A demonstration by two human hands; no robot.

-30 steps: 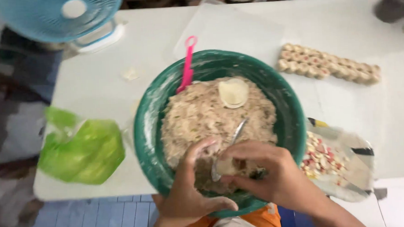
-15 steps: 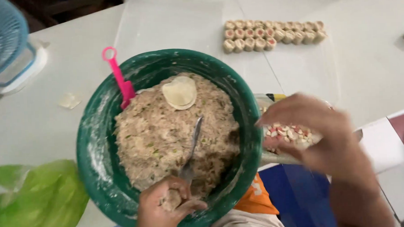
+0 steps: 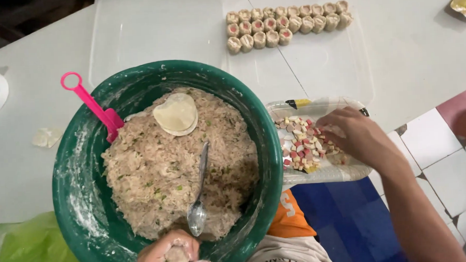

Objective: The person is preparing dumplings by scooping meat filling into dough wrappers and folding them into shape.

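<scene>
Right now my left hand (image 3: 168, 256) is curled around a small filled dumpling (image 3: 176, 256), its fingers (image 3: 153, 255) closed snugly about the wrapper so only the top of the filling shows. It sits at the near rim of the big green bowl (image 3: 78, 179). Just beyond those fingers lies a metal spoon (image 3: 200, 200), resting bowl-down on the minced filling (image 3: 156, 171), and farther off a round dumpling wrapper (image 3: 176, 113) lies flat on the mix beside a pink plastic tool (image 3: 93, 106) leaning on the bowl wall.

My right hand (image 3: 355, 136) reaches over the clear tray of chopped red and white bits (image 3: 300, 146). Its fingertips point down into the pieces; whether they pinch any, I cannot tell.

As for progress, I judge the job to be at an early-to-middle stage: two short rows of finished dumplings (image 3: 286, 24) stand on a clear sheet (image 3: 155, 24) on the desk (image 3: 423, 49), well beyond my right fingers, yet the bowl holds a large heap of filling. The piece in my left hand looks filled but bare on top.
</scene>
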